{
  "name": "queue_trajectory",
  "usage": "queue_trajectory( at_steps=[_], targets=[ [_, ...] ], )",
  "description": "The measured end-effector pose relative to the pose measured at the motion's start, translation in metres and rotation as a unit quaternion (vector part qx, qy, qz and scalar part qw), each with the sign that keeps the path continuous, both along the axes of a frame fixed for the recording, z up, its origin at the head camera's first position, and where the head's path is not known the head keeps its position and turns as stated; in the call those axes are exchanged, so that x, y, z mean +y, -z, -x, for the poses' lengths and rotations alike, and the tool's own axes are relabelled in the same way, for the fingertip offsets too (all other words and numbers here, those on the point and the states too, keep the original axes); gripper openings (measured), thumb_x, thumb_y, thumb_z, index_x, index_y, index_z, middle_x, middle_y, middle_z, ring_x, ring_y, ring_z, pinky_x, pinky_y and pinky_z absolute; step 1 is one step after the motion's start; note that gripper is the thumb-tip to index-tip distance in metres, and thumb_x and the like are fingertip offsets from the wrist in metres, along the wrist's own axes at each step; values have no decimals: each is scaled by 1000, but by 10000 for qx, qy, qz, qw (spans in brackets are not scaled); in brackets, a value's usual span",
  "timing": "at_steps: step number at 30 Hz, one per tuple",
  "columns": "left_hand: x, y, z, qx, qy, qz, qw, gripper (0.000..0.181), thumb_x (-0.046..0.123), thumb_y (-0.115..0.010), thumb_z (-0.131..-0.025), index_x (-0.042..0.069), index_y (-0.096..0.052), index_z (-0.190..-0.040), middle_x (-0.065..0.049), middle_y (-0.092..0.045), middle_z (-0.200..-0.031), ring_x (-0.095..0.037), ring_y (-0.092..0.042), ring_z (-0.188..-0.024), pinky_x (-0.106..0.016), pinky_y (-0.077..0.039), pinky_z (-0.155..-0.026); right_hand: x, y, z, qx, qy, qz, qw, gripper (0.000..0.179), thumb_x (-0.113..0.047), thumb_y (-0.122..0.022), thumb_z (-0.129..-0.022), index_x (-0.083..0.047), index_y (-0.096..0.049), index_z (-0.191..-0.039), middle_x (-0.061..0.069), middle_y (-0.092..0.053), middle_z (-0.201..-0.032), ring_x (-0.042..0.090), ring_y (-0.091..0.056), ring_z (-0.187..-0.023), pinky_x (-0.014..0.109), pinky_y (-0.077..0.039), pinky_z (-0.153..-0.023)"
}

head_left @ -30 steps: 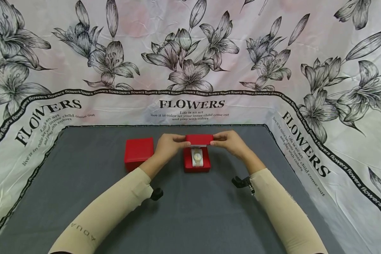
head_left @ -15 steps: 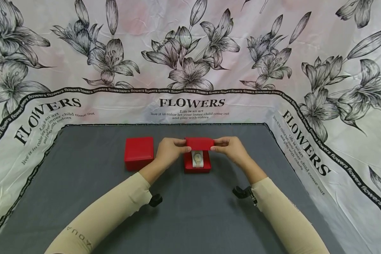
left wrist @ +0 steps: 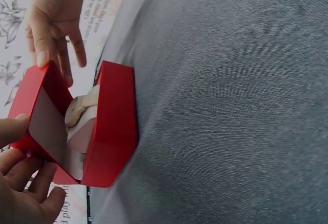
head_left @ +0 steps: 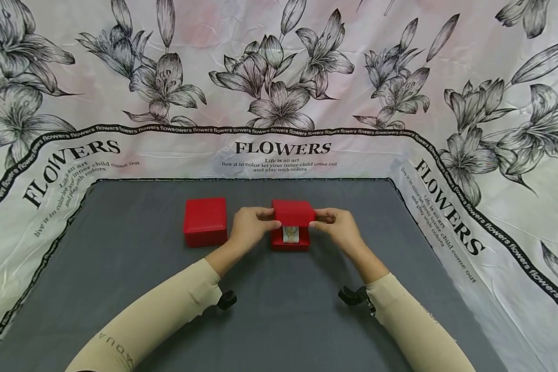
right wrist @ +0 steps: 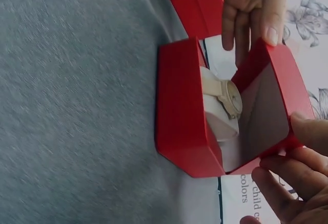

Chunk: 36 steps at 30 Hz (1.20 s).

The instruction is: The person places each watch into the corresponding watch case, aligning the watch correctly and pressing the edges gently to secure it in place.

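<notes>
A red watch box (head_left: 290, 248) stands on the grey cloth with its hinged lid (head_left: 293, 213) partly lowered. Inside it a wristwatch (right wrist: 229, 98) with a pale strap is wrapped round a white cushion (right wrist: 221, 124); in the head view the lid covers its upper part. My left hand (head_left: 251, 226) pinches the lid's left side between thumb and fingers. At the opposite side, my right hand (head_left: 340, 228) holds the lid the same way. The left wrist view shows the lid's pale lining (left wrist: 47, 126) tilted over the watch.
To the left of my left hand sits a second red box (head_left: 205, 222), closed. The grey cloth (head_left: 279, 310) has a white printed border (head_left: 279, 160) with flowers and lettering behind the boxes. Black wrist devices (head_left: 353, 296) hang under both forearms.
Both hands have drawn the lid forward and down, so it tilts further over the watch and hides more of it. The box base and the second box stay in place.
</notes>
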<state>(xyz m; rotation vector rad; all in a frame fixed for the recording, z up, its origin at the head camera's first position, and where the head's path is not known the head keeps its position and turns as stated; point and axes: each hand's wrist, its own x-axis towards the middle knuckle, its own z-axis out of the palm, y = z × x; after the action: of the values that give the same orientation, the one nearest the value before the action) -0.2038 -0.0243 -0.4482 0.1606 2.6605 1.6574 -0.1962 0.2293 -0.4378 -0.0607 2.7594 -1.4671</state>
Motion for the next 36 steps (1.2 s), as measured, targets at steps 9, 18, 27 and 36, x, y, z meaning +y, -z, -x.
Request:
queue_trajectory(
  at_steps=[9, 18, 27, 36],
  targets=[
    [-1, 9, -8, 163, -122, -347, 9992, 40, 20, -86, -84, 12, -77, -122, -2, -76, -119, -21, -68, -116, -42, -56, -92, -6, 9, -8, -26, 64, 258, 9996, 42, -20, -83, -88, -10, -71, -126, 8, -74, -122, 26, -68, -116, 41, -56, -90],
    [6, 26, -16, 450, -282, -344, 9980, 40, 14, -87, -82, 7, -76, -120, -6, -76, -118, -20, -67, -120, -39, -56, -92, -8, 22, -18, -44, 157, 585, 9982, 38, -12, -81, -89, -7, -70, -125, 12, -73, -124, 26, -66, -122, 40, -56, -95],
    [12, 34, -21, 586, -259, -243, 9976, 37, 10, -89, -79, 5, -77, -114, -7, -76, -116, -20, -71, -112, -40, -57, -94, -5, 32, -21, -63, 223, 731, 9971, 38, -8, -81, -87, -7, -69, -124, 11, -73, -125, 26, -67, -121, 39, -55, -96],
    [10, 37, -15, 621, -123, -79, 9980, 34, 10, -89, -78, 6, -78, -109, -6, -78, -112, -20, -72, -108, -39, -58, -90, -4, 41, -14, -41, 238, 948, 9952, 39, 1, -81, -84, -4, -69, -121, 14, -73, -125, 28, -68, -118, 27, -56, -88]
  ],
)
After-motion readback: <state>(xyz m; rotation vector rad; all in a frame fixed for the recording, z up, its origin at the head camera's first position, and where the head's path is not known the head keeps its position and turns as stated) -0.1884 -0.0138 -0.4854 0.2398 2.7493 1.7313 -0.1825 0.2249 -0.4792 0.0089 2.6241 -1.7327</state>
